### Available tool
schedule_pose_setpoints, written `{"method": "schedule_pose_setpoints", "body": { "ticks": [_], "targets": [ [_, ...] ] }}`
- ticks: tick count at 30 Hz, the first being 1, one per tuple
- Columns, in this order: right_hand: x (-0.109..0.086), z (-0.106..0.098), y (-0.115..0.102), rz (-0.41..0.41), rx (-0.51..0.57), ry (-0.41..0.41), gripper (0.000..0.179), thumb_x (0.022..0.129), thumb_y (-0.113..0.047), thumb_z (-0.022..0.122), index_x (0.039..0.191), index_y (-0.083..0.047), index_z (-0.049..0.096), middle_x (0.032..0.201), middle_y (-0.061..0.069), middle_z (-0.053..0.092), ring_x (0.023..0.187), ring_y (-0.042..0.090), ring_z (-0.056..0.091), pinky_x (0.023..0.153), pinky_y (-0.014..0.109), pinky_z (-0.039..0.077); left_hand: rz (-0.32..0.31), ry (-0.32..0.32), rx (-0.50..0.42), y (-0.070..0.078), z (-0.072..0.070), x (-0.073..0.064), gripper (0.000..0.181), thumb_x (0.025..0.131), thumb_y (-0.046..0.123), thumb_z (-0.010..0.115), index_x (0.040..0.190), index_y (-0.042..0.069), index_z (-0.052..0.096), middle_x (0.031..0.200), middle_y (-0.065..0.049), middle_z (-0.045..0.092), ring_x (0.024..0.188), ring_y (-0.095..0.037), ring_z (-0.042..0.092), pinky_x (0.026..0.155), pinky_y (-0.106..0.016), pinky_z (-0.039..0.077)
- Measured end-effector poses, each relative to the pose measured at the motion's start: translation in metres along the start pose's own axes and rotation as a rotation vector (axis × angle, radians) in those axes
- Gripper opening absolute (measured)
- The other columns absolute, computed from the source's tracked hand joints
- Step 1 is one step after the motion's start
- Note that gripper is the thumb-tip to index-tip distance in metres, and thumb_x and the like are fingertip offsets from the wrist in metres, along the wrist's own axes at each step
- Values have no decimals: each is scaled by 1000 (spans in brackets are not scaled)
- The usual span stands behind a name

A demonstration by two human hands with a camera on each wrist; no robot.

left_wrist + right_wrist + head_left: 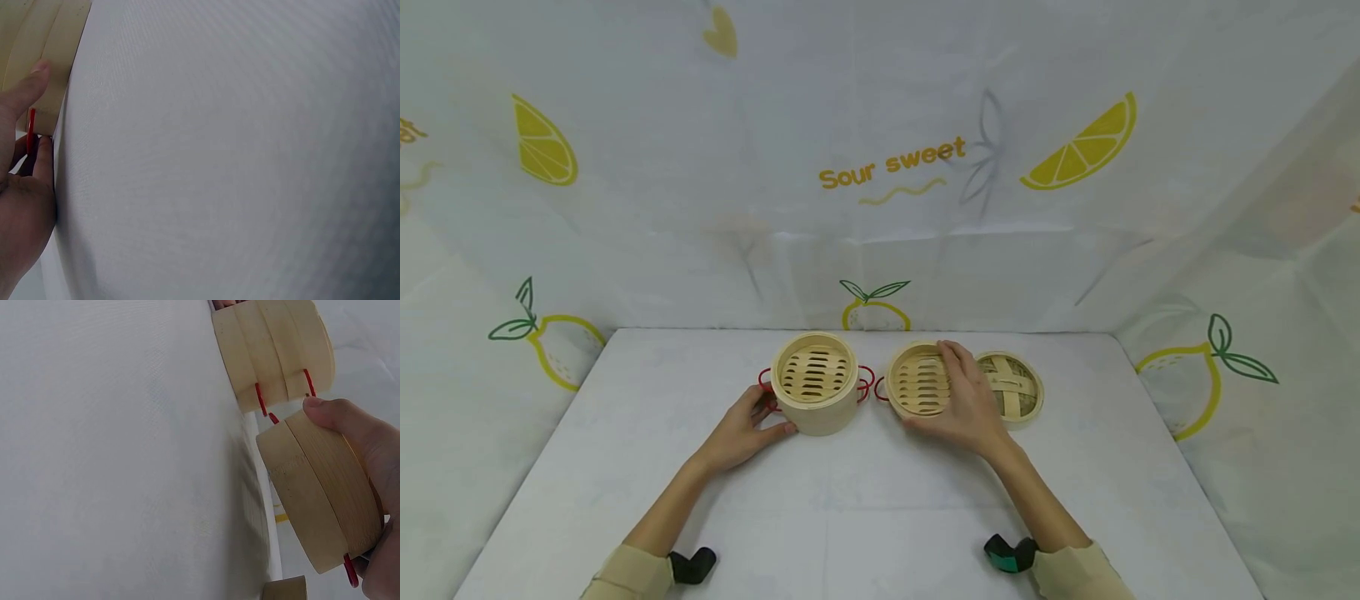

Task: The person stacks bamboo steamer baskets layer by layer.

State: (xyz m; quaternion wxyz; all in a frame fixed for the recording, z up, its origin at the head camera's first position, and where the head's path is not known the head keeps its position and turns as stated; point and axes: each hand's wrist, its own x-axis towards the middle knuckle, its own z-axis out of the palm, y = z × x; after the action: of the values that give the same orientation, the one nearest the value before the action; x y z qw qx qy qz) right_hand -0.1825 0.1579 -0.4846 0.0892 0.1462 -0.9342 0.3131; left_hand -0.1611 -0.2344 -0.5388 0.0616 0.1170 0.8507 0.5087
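A bamboo steamer stack with red side handles stands on the table, its slatted top tier facing up. My left hand holds it low on the left, thumb along the front wall and fingers by a red handle. To its right, my right hand grips a separate bamboo steamer basket across its rim, thumb at the near side. In the right wrist view this basket is tilted beside the stack, its red handle close to the stack's handles.
A round woven bamboo lid lies on the white table right of the basket, partly behind my right hand. Behind the table hangs a white lemon-print cloth. Dark wrist devices sit by both cuffs.
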Motion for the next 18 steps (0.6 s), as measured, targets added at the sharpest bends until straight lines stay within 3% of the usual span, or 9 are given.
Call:
{"method": "schedule_pose_setpoints", "body": {
  "ticks": [18],
  "targets": [
    [-4,-21,-2,-13,40,48,133,60,-52,104,167,-9,37,169,16,39,153,41,45,125,68,47,4,-3,-3,-3,0,1,85,94,26,88,161,2,41,162,-19,50,153,-40,51,130,-45,44]
  ]
}}
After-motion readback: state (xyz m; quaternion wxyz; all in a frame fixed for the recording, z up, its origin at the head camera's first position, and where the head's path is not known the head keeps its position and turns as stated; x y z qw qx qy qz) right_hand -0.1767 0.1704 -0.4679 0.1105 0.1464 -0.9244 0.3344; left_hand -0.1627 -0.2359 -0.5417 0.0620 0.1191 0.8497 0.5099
